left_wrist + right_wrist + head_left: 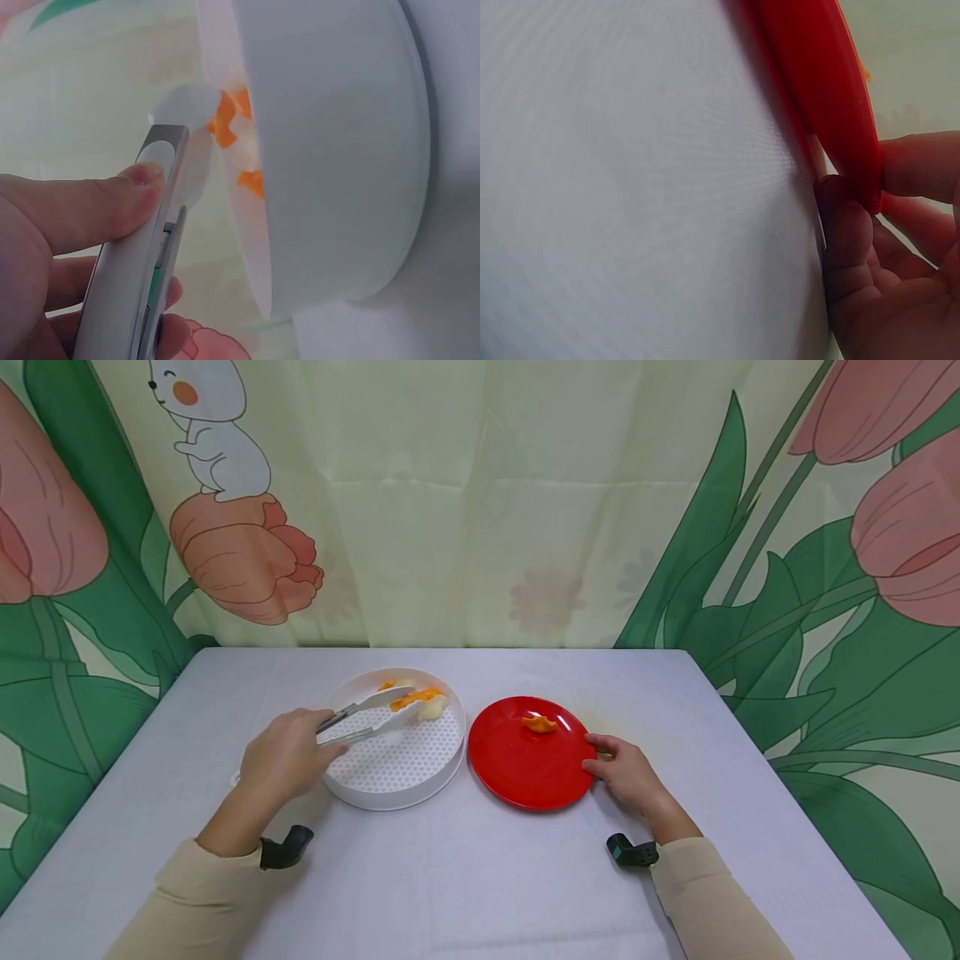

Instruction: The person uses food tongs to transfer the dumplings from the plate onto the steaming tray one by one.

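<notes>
My left hand (pixel 287 750) grips a pair of metal tongs (pixel 124 285) with pale tips, thumb on one arm and fingers round the other. The tips are spread over a round white container (pixel 397 798), at a small heap of orange pieces (pixel 424 694) and pale pieces (pixel 432 708) near its far side. Patterned white lining (pixel 390 756) covers the container's bottom. To its right is a red plate (pixel 525 772) with one orange, dumpling-shaped piece (pixel 538 724) on it. My right hand (pixel 632 777) pinches the plate's right rim between thumb and fingers; fingertips reach under the rim in the right wrist view.
A white cloth (pixel 465 877) covers the table. Its far edge meets a curtain (pixel 465 510) printed with tulips and a white animal. Dark wrist cameras sit on both wrists, the left one (pixel 287 847) low over the cloth.
</notes>
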The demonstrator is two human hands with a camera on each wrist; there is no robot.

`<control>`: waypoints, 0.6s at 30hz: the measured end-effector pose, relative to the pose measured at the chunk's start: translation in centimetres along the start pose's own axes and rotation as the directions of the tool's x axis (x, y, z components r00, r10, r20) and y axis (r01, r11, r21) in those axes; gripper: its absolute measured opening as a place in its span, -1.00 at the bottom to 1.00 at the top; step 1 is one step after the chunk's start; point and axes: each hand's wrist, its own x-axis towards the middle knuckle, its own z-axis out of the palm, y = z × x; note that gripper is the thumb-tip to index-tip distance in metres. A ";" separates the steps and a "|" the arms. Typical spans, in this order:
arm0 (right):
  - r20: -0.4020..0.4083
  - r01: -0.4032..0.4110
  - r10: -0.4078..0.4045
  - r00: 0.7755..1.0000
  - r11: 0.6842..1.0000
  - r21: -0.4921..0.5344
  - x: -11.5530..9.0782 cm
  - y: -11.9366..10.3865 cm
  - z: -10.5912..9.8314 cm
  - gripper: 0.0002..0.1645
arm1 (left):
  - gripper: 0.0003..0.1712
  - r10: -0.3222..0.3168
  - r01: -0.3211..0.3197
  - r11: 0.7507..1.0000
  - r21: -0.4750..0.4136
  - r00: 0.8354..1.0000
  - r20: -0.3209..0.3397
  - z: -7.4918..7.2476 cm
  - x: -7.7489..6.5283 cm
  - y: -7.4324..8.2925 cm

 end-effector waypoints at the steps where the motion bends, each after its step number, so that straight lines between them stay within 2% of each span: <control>1: 0.000 -0.001 0.001 1.000 1.000 -0.001 0.0 0.0 0.0 -0.30 | -0.30 -0.008 0.008 1.000 0.001 1.000 0.002 0.0 0.0 -0.1; 18: -0.002 -0.005 0.005 1.000 1.000 -0.011 0.1 0.1 0.0 -0.29 | -0.30 -0.031 0.031 0.999 0.007 0.999 -0.037 -0.7 -0.7 -3.0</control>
